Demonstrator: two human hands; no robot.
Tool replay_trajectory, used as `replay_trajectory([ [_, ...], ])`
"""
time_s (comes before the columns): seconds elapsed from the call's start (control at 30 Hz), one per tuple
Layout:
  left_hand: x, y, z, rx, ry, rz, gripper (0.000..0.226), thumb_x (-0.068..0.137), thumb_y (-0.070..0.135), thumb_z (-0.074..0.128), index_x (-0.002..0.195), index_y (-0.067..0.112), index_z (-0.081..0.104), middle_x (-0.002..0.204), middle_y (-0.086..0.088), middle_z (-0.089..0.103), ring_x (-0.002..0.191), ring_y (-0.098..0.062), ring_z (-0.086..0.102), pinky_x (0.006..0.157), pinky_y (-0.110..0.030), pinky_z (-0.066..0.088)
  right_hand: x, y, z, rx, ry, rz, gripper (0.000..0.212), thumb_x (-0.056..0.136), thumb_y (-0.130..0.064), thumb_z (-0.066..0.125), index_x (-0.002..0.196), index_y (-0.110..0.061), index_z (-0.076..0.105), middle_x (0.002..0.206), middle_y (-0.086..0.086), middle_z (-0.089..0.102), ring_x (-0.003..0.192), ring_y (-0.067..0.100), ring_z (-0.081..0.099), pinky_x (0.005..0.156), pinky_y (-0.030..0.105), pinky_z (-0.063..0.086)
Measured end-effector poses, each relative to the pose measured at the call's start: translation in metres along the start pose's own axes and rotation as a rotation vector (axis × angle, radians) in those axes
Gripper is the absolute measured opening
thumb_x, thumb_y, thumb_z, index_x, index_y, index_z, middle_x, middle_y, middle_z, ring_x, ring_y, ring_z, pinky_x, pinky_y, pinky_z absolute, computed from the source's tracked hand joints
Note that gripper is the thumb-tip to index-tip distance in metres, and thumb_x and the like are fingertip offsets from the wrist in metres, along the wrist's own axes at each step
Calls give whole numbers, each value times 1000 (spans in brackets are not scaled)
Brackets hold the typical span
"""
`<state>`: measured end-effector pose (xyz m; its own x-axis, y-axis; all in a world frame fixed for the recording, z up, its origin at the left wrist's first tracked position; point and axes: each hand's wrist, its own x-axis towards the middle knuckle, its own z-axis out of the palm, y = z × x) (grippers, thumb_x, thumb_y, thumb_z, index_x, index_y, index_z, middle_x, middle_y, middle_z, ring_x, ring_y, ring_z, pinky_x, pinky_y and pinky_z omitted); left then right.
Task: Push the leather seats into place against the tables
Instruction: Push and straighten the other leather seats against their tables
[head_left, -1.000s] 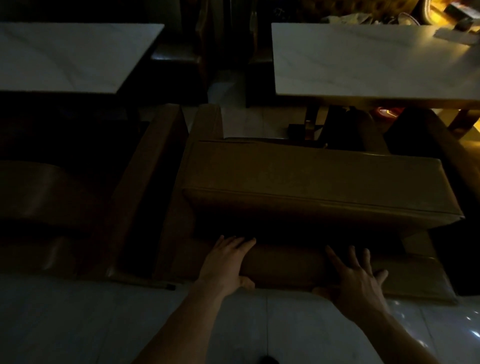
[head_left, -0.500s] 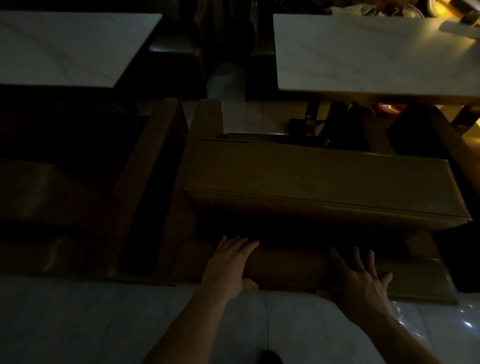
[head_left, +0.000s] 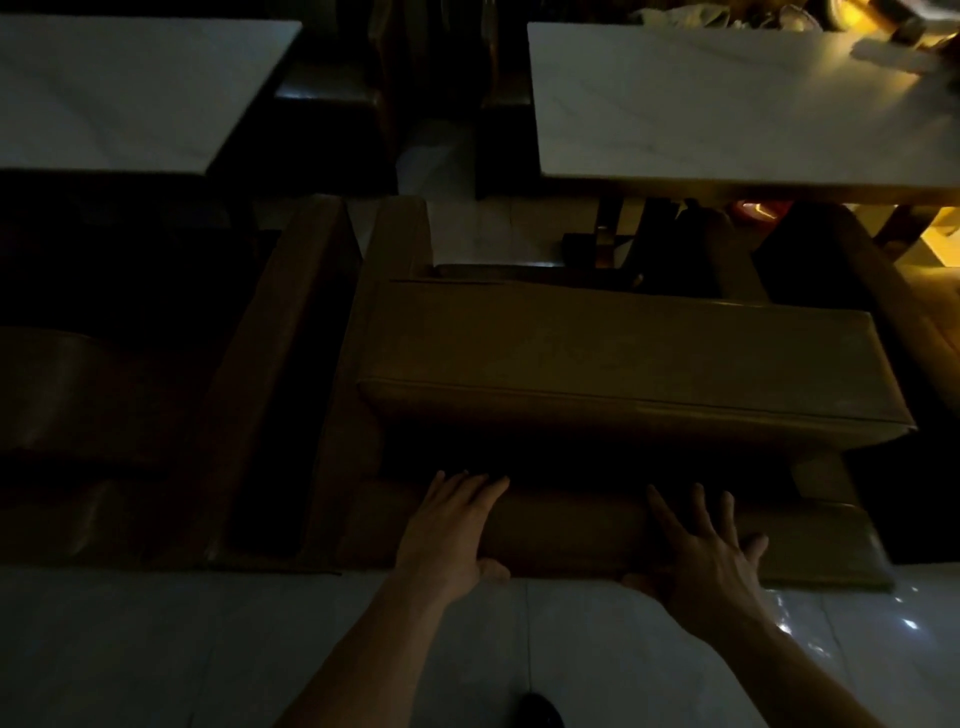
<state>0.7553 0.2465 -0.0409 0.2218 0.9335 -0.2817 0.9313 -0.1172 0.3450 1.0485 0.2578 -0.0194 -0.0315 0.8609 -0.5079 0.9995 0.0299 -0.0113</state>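
A tan leather seat (head_left: 623, 358) fills the middle of the dim view, its cushion facing a white marble table (head_left: 727, 98) at the upper right. My left hand (head_left: 452, 530) lies flat on top of the seat's backrest (head_left: 566, 535), fingers together, thumb hooked over the near edge. My right hand (head_left: 706, 551) rests on the same backrest further right, fingers spread. The table's dark legs (head_left: 613, 234) show just beyond the cushion.
A second leather seat (head_left: 280, 364) stands close on the left, facing another white table (head_left: 130, 88). Dark seats (head_left: 332, 109) sit beyond both tables. Pale glossy floor tiles (head_left: 208, 649) run under my arms. Clutter and yellow light show at the top right.
The seat and my hands have shifted slightly forward toward the table; the table's near edge now sits lower in view. Both hands keep their places on the backrest.
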Motion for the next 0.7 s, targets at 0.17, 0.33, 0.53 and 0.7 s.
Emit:
replay_trajectory([
  [0.17, -7, 8, -11, 76, -67, -28, 110, 75, 65, 69, 154, 36, -2, 164, 0, 5, 149, -21, 1, 119, -39, -4, -14, 1, -13, 51, -34, -45, 108, 81, -75, 57, 156, -38, -11, 166, 12, -15, 150, 43, -14, 119, 63, 16],
  [0.33, -45, 21, -52, 94, -86, -31, 106, 73, 75, 62, 154, 39, 5, 163, 4, 10, 147, -22, 13, 119, -42, 9, -57, -10, -37, 140, -34, -117, 84, 80, -73, 60, 150, -43, 25, 161, 3, 23, 149, 31, 20, 117, 54, 29],
  [0.53, -89, 58, -109, 55, -109, -34, 106, 67, 81, 61, 152, 41, 11, 159, 11, 20, 141, -17, 26, 116, -43, 22, -134, -8, -79, 182, 79, -26, 93, 81, -67, 61, 157, -37, 15, 165, 7, 17, 152, 28, 15, 120, 50, 25],
  [0.7, -115, 109, -139, -12, -173, -8, 105, 64, 87, 55, 151, 44, 14, 154, 14, 26, 137, -15, 31, 110, -42, 32, -187, 17, -107, 174, 161, -19, 89, 85, -58, 66, 156, -40, 16, 165, 4, 18, 152, 28, 16, 121, 52, 23],
])
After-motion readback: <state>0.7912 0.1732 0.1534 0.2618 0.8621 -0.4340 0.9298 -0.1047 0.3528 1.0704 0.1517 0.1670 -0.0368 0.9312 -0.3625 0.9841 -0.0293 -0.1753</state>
